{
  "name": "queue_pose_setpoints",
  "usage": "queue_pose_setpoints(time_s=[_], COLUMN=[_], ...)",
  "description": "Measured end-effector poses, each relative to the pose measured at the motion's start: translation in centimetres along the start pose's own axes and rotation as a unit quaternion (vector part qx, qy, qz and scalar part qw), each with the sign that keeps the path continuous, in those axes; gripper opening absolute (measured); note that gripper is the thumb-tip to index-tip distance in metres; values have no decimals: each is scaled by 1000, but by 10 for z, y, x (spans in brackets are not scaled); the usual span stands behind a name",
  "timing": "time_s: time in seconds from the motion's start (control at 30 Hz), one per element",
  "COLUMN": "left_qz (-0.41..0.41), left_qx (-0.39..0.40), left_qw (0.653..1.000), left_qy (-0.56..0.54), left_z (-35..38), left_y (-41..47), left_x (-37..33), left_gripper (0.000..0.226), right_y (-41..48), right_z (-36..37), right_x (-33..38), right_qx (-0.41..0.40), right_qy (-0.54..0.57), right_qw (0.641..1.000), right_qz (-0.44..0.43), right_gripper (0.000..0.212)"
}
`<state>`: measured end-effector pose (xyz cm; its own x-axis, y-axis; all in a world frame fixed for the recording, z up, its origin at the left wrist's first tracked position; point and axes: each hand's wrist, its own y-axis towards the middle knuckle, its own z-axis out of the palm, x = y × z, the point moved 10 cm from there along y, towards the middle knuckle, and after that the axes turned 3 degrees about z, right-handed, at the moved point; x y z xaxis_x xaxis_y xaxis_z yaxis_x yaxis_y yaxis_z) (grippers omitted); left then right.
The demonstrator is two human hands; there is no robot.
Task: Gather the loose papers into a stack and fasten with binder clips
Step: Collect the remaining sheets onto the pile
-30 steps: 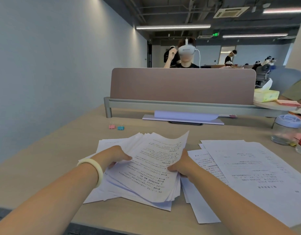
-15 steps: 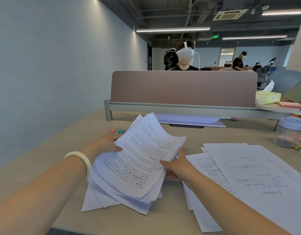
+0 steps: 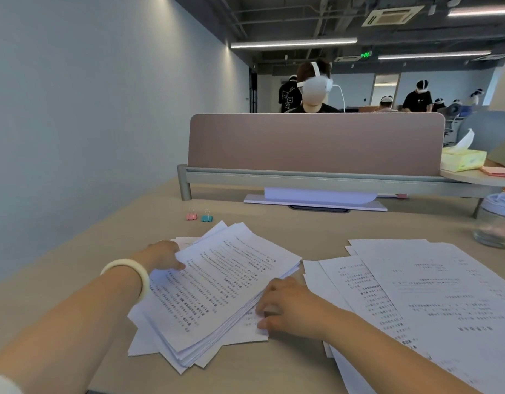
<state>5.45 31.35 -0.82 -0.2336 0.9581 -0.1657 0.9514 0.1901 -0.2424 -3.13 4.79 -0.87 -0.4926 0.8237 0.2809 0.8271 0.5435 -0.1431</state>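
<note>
A thick, uneven pile of printed papers [image 3: 217, 285] lies on the desk in front of me, sheets fanned out at its edges. My left hand [image 3: 163, 255], with a pale bangle on its wrist, grips the pile's left edge, thumb on top. At the pile's right edge, my right hand [image 3: 285, 305] presses its fingers against the sheets. More loose papers [image 3: 416, 294] are spread flat to the right. A pink binder clip [image 3: 191, 216] and a teal binder clip [image 3: 207, 218] stand on the desk beyond the pile.
A brown divider panel [image 3: 314, 143] closes the far side of the desk [image 3: 316, 228]. A glass jar [image 3: 497, 223] stands at the right, a tissue box [image 3: 462, 159] behind it. A person with a white headset sits beyond the divider. A wall runs along the left.
The pile was lifted and tilted half a second ago; it now lies flatter on the desk, turned clockwise. My right hand has shifted to its lower right edge.
</note>
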Motion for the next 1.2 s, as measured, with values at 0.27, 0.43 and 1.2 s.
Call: queue_pose_setpoints(time_s=[0.27,0.43,1.2], left_qz=[25,42,-85], left_qx=[-3,-41,8], left_qw=[996,989,908], left_qy=[-86,-137,-409], left_z=[-4,-24,24], left_y=[-3,-20,-82], left_x=[9,12,21], left_gripper=[25,29,57], right_y=[-3,-3,26], right_z=[12,15,5], right_x=[7,7,-35], right_qx=[86,96,30], right_qy=[-118,-121,602], right_qw=[988,987,748], right_qz=[-46,-39,277], right_gripper=[42,43,44])
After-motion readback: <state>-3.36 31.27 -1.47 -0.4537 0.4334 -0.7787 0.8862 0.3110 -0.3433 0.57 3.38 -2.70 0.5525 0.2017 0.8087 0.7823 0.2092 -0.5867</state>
